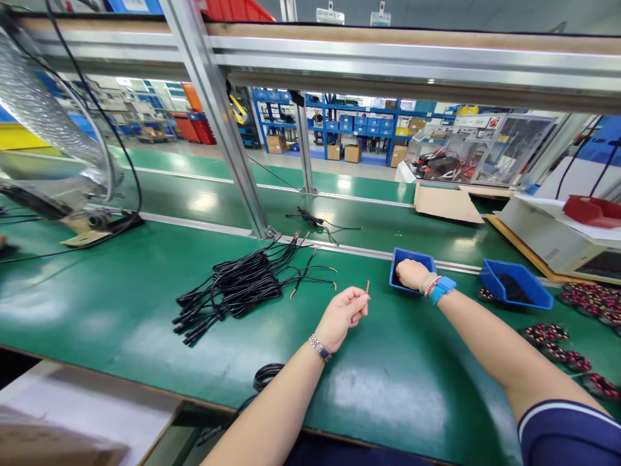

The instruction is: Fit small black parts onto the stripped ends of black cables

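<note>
Pinched between the thumb and fingers of my left hand (343,317) is a black cable (268,374), its stripped coloured wire ends poking up past the fingertips. The cable's coil hangs by the table's front edge, partly behind my left forearm. My right hand (411,274) reaches down into a small blue bin (427,260); its fingertips are hidden inside, and I cannot see whether they hold anything. Left of my hands lies a bundle of black cables (242,281), with bare wire ends toward the back.
A second blue bin (521,292) with dark parts stands right. Round parts with copper windings (589,301) cover the right side of the green table (116,278). A metal post (218,123) rises behind the cables. Loose cables (310,219) lie beyond the rail.
</note>
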`<state>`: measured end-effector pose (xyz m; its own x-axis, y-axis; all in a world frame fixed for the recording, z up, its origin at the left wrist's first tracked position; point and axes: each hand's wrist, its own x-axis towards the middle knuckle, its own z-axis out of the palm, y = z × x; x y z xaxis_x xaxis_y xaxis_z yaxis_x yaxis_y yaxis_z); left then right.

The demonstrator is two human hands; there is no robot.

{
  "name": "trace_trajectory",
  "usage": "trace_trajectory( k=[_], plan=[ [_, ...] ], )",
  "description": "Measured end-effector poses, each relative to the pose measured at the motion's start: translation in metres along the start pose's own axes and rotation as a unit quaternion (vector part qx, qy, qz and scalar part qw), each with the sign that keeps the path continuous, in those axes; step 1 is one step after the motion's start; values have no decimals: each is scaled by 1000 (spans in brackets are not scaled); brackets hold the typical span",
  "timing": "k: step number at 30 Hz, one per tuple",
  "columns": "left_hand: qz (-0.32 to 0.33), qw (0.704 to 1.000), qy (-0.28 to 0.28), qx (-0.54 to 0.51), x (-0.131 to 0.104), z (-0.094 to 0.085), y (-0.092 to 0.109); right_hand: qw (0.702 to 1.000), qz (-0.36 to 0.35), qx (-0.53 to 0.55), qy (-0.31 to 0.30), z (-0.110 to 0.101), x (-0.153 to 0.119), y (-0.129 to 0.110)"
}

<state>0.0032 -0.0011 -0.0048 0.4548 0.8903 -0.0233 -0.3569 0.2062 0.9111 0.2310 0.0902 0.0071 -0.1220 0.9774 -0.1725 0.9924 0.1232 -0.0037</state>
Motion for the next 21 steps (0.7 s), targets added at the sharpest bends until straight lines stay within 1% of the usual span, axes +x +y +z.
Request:
trace_trajectory(
  k=[7,12,14,16,17,18,19,21],
  plan=[
    [-3,1000,2,-5,-1,1,2,999,2,34,-2,-5,-2,7],
    [-2,1000,9,-1,-1,0,1,992,-23,122,14,-13,-3,16],
    [3,1000,16,1,0,0,0,986,-29,165,20,-18,-7,18],
    [19,999,33,6,0,0,0,977,-36,207,26,-22,-17,13],
    [32,998,45,9,1,0,1,967,-43,249,22,-23,-24,7],
    [47,997,58,12,1,0,1,949,-54,310,11,-24,-31,-1],
    [62,996,69,15,1,0,2,921,-67,383,-8,-24,-38,-11],
    [91,993,78,16,0,0,4,841,-93,530,-58,-22,-52,-35]
  ],
)
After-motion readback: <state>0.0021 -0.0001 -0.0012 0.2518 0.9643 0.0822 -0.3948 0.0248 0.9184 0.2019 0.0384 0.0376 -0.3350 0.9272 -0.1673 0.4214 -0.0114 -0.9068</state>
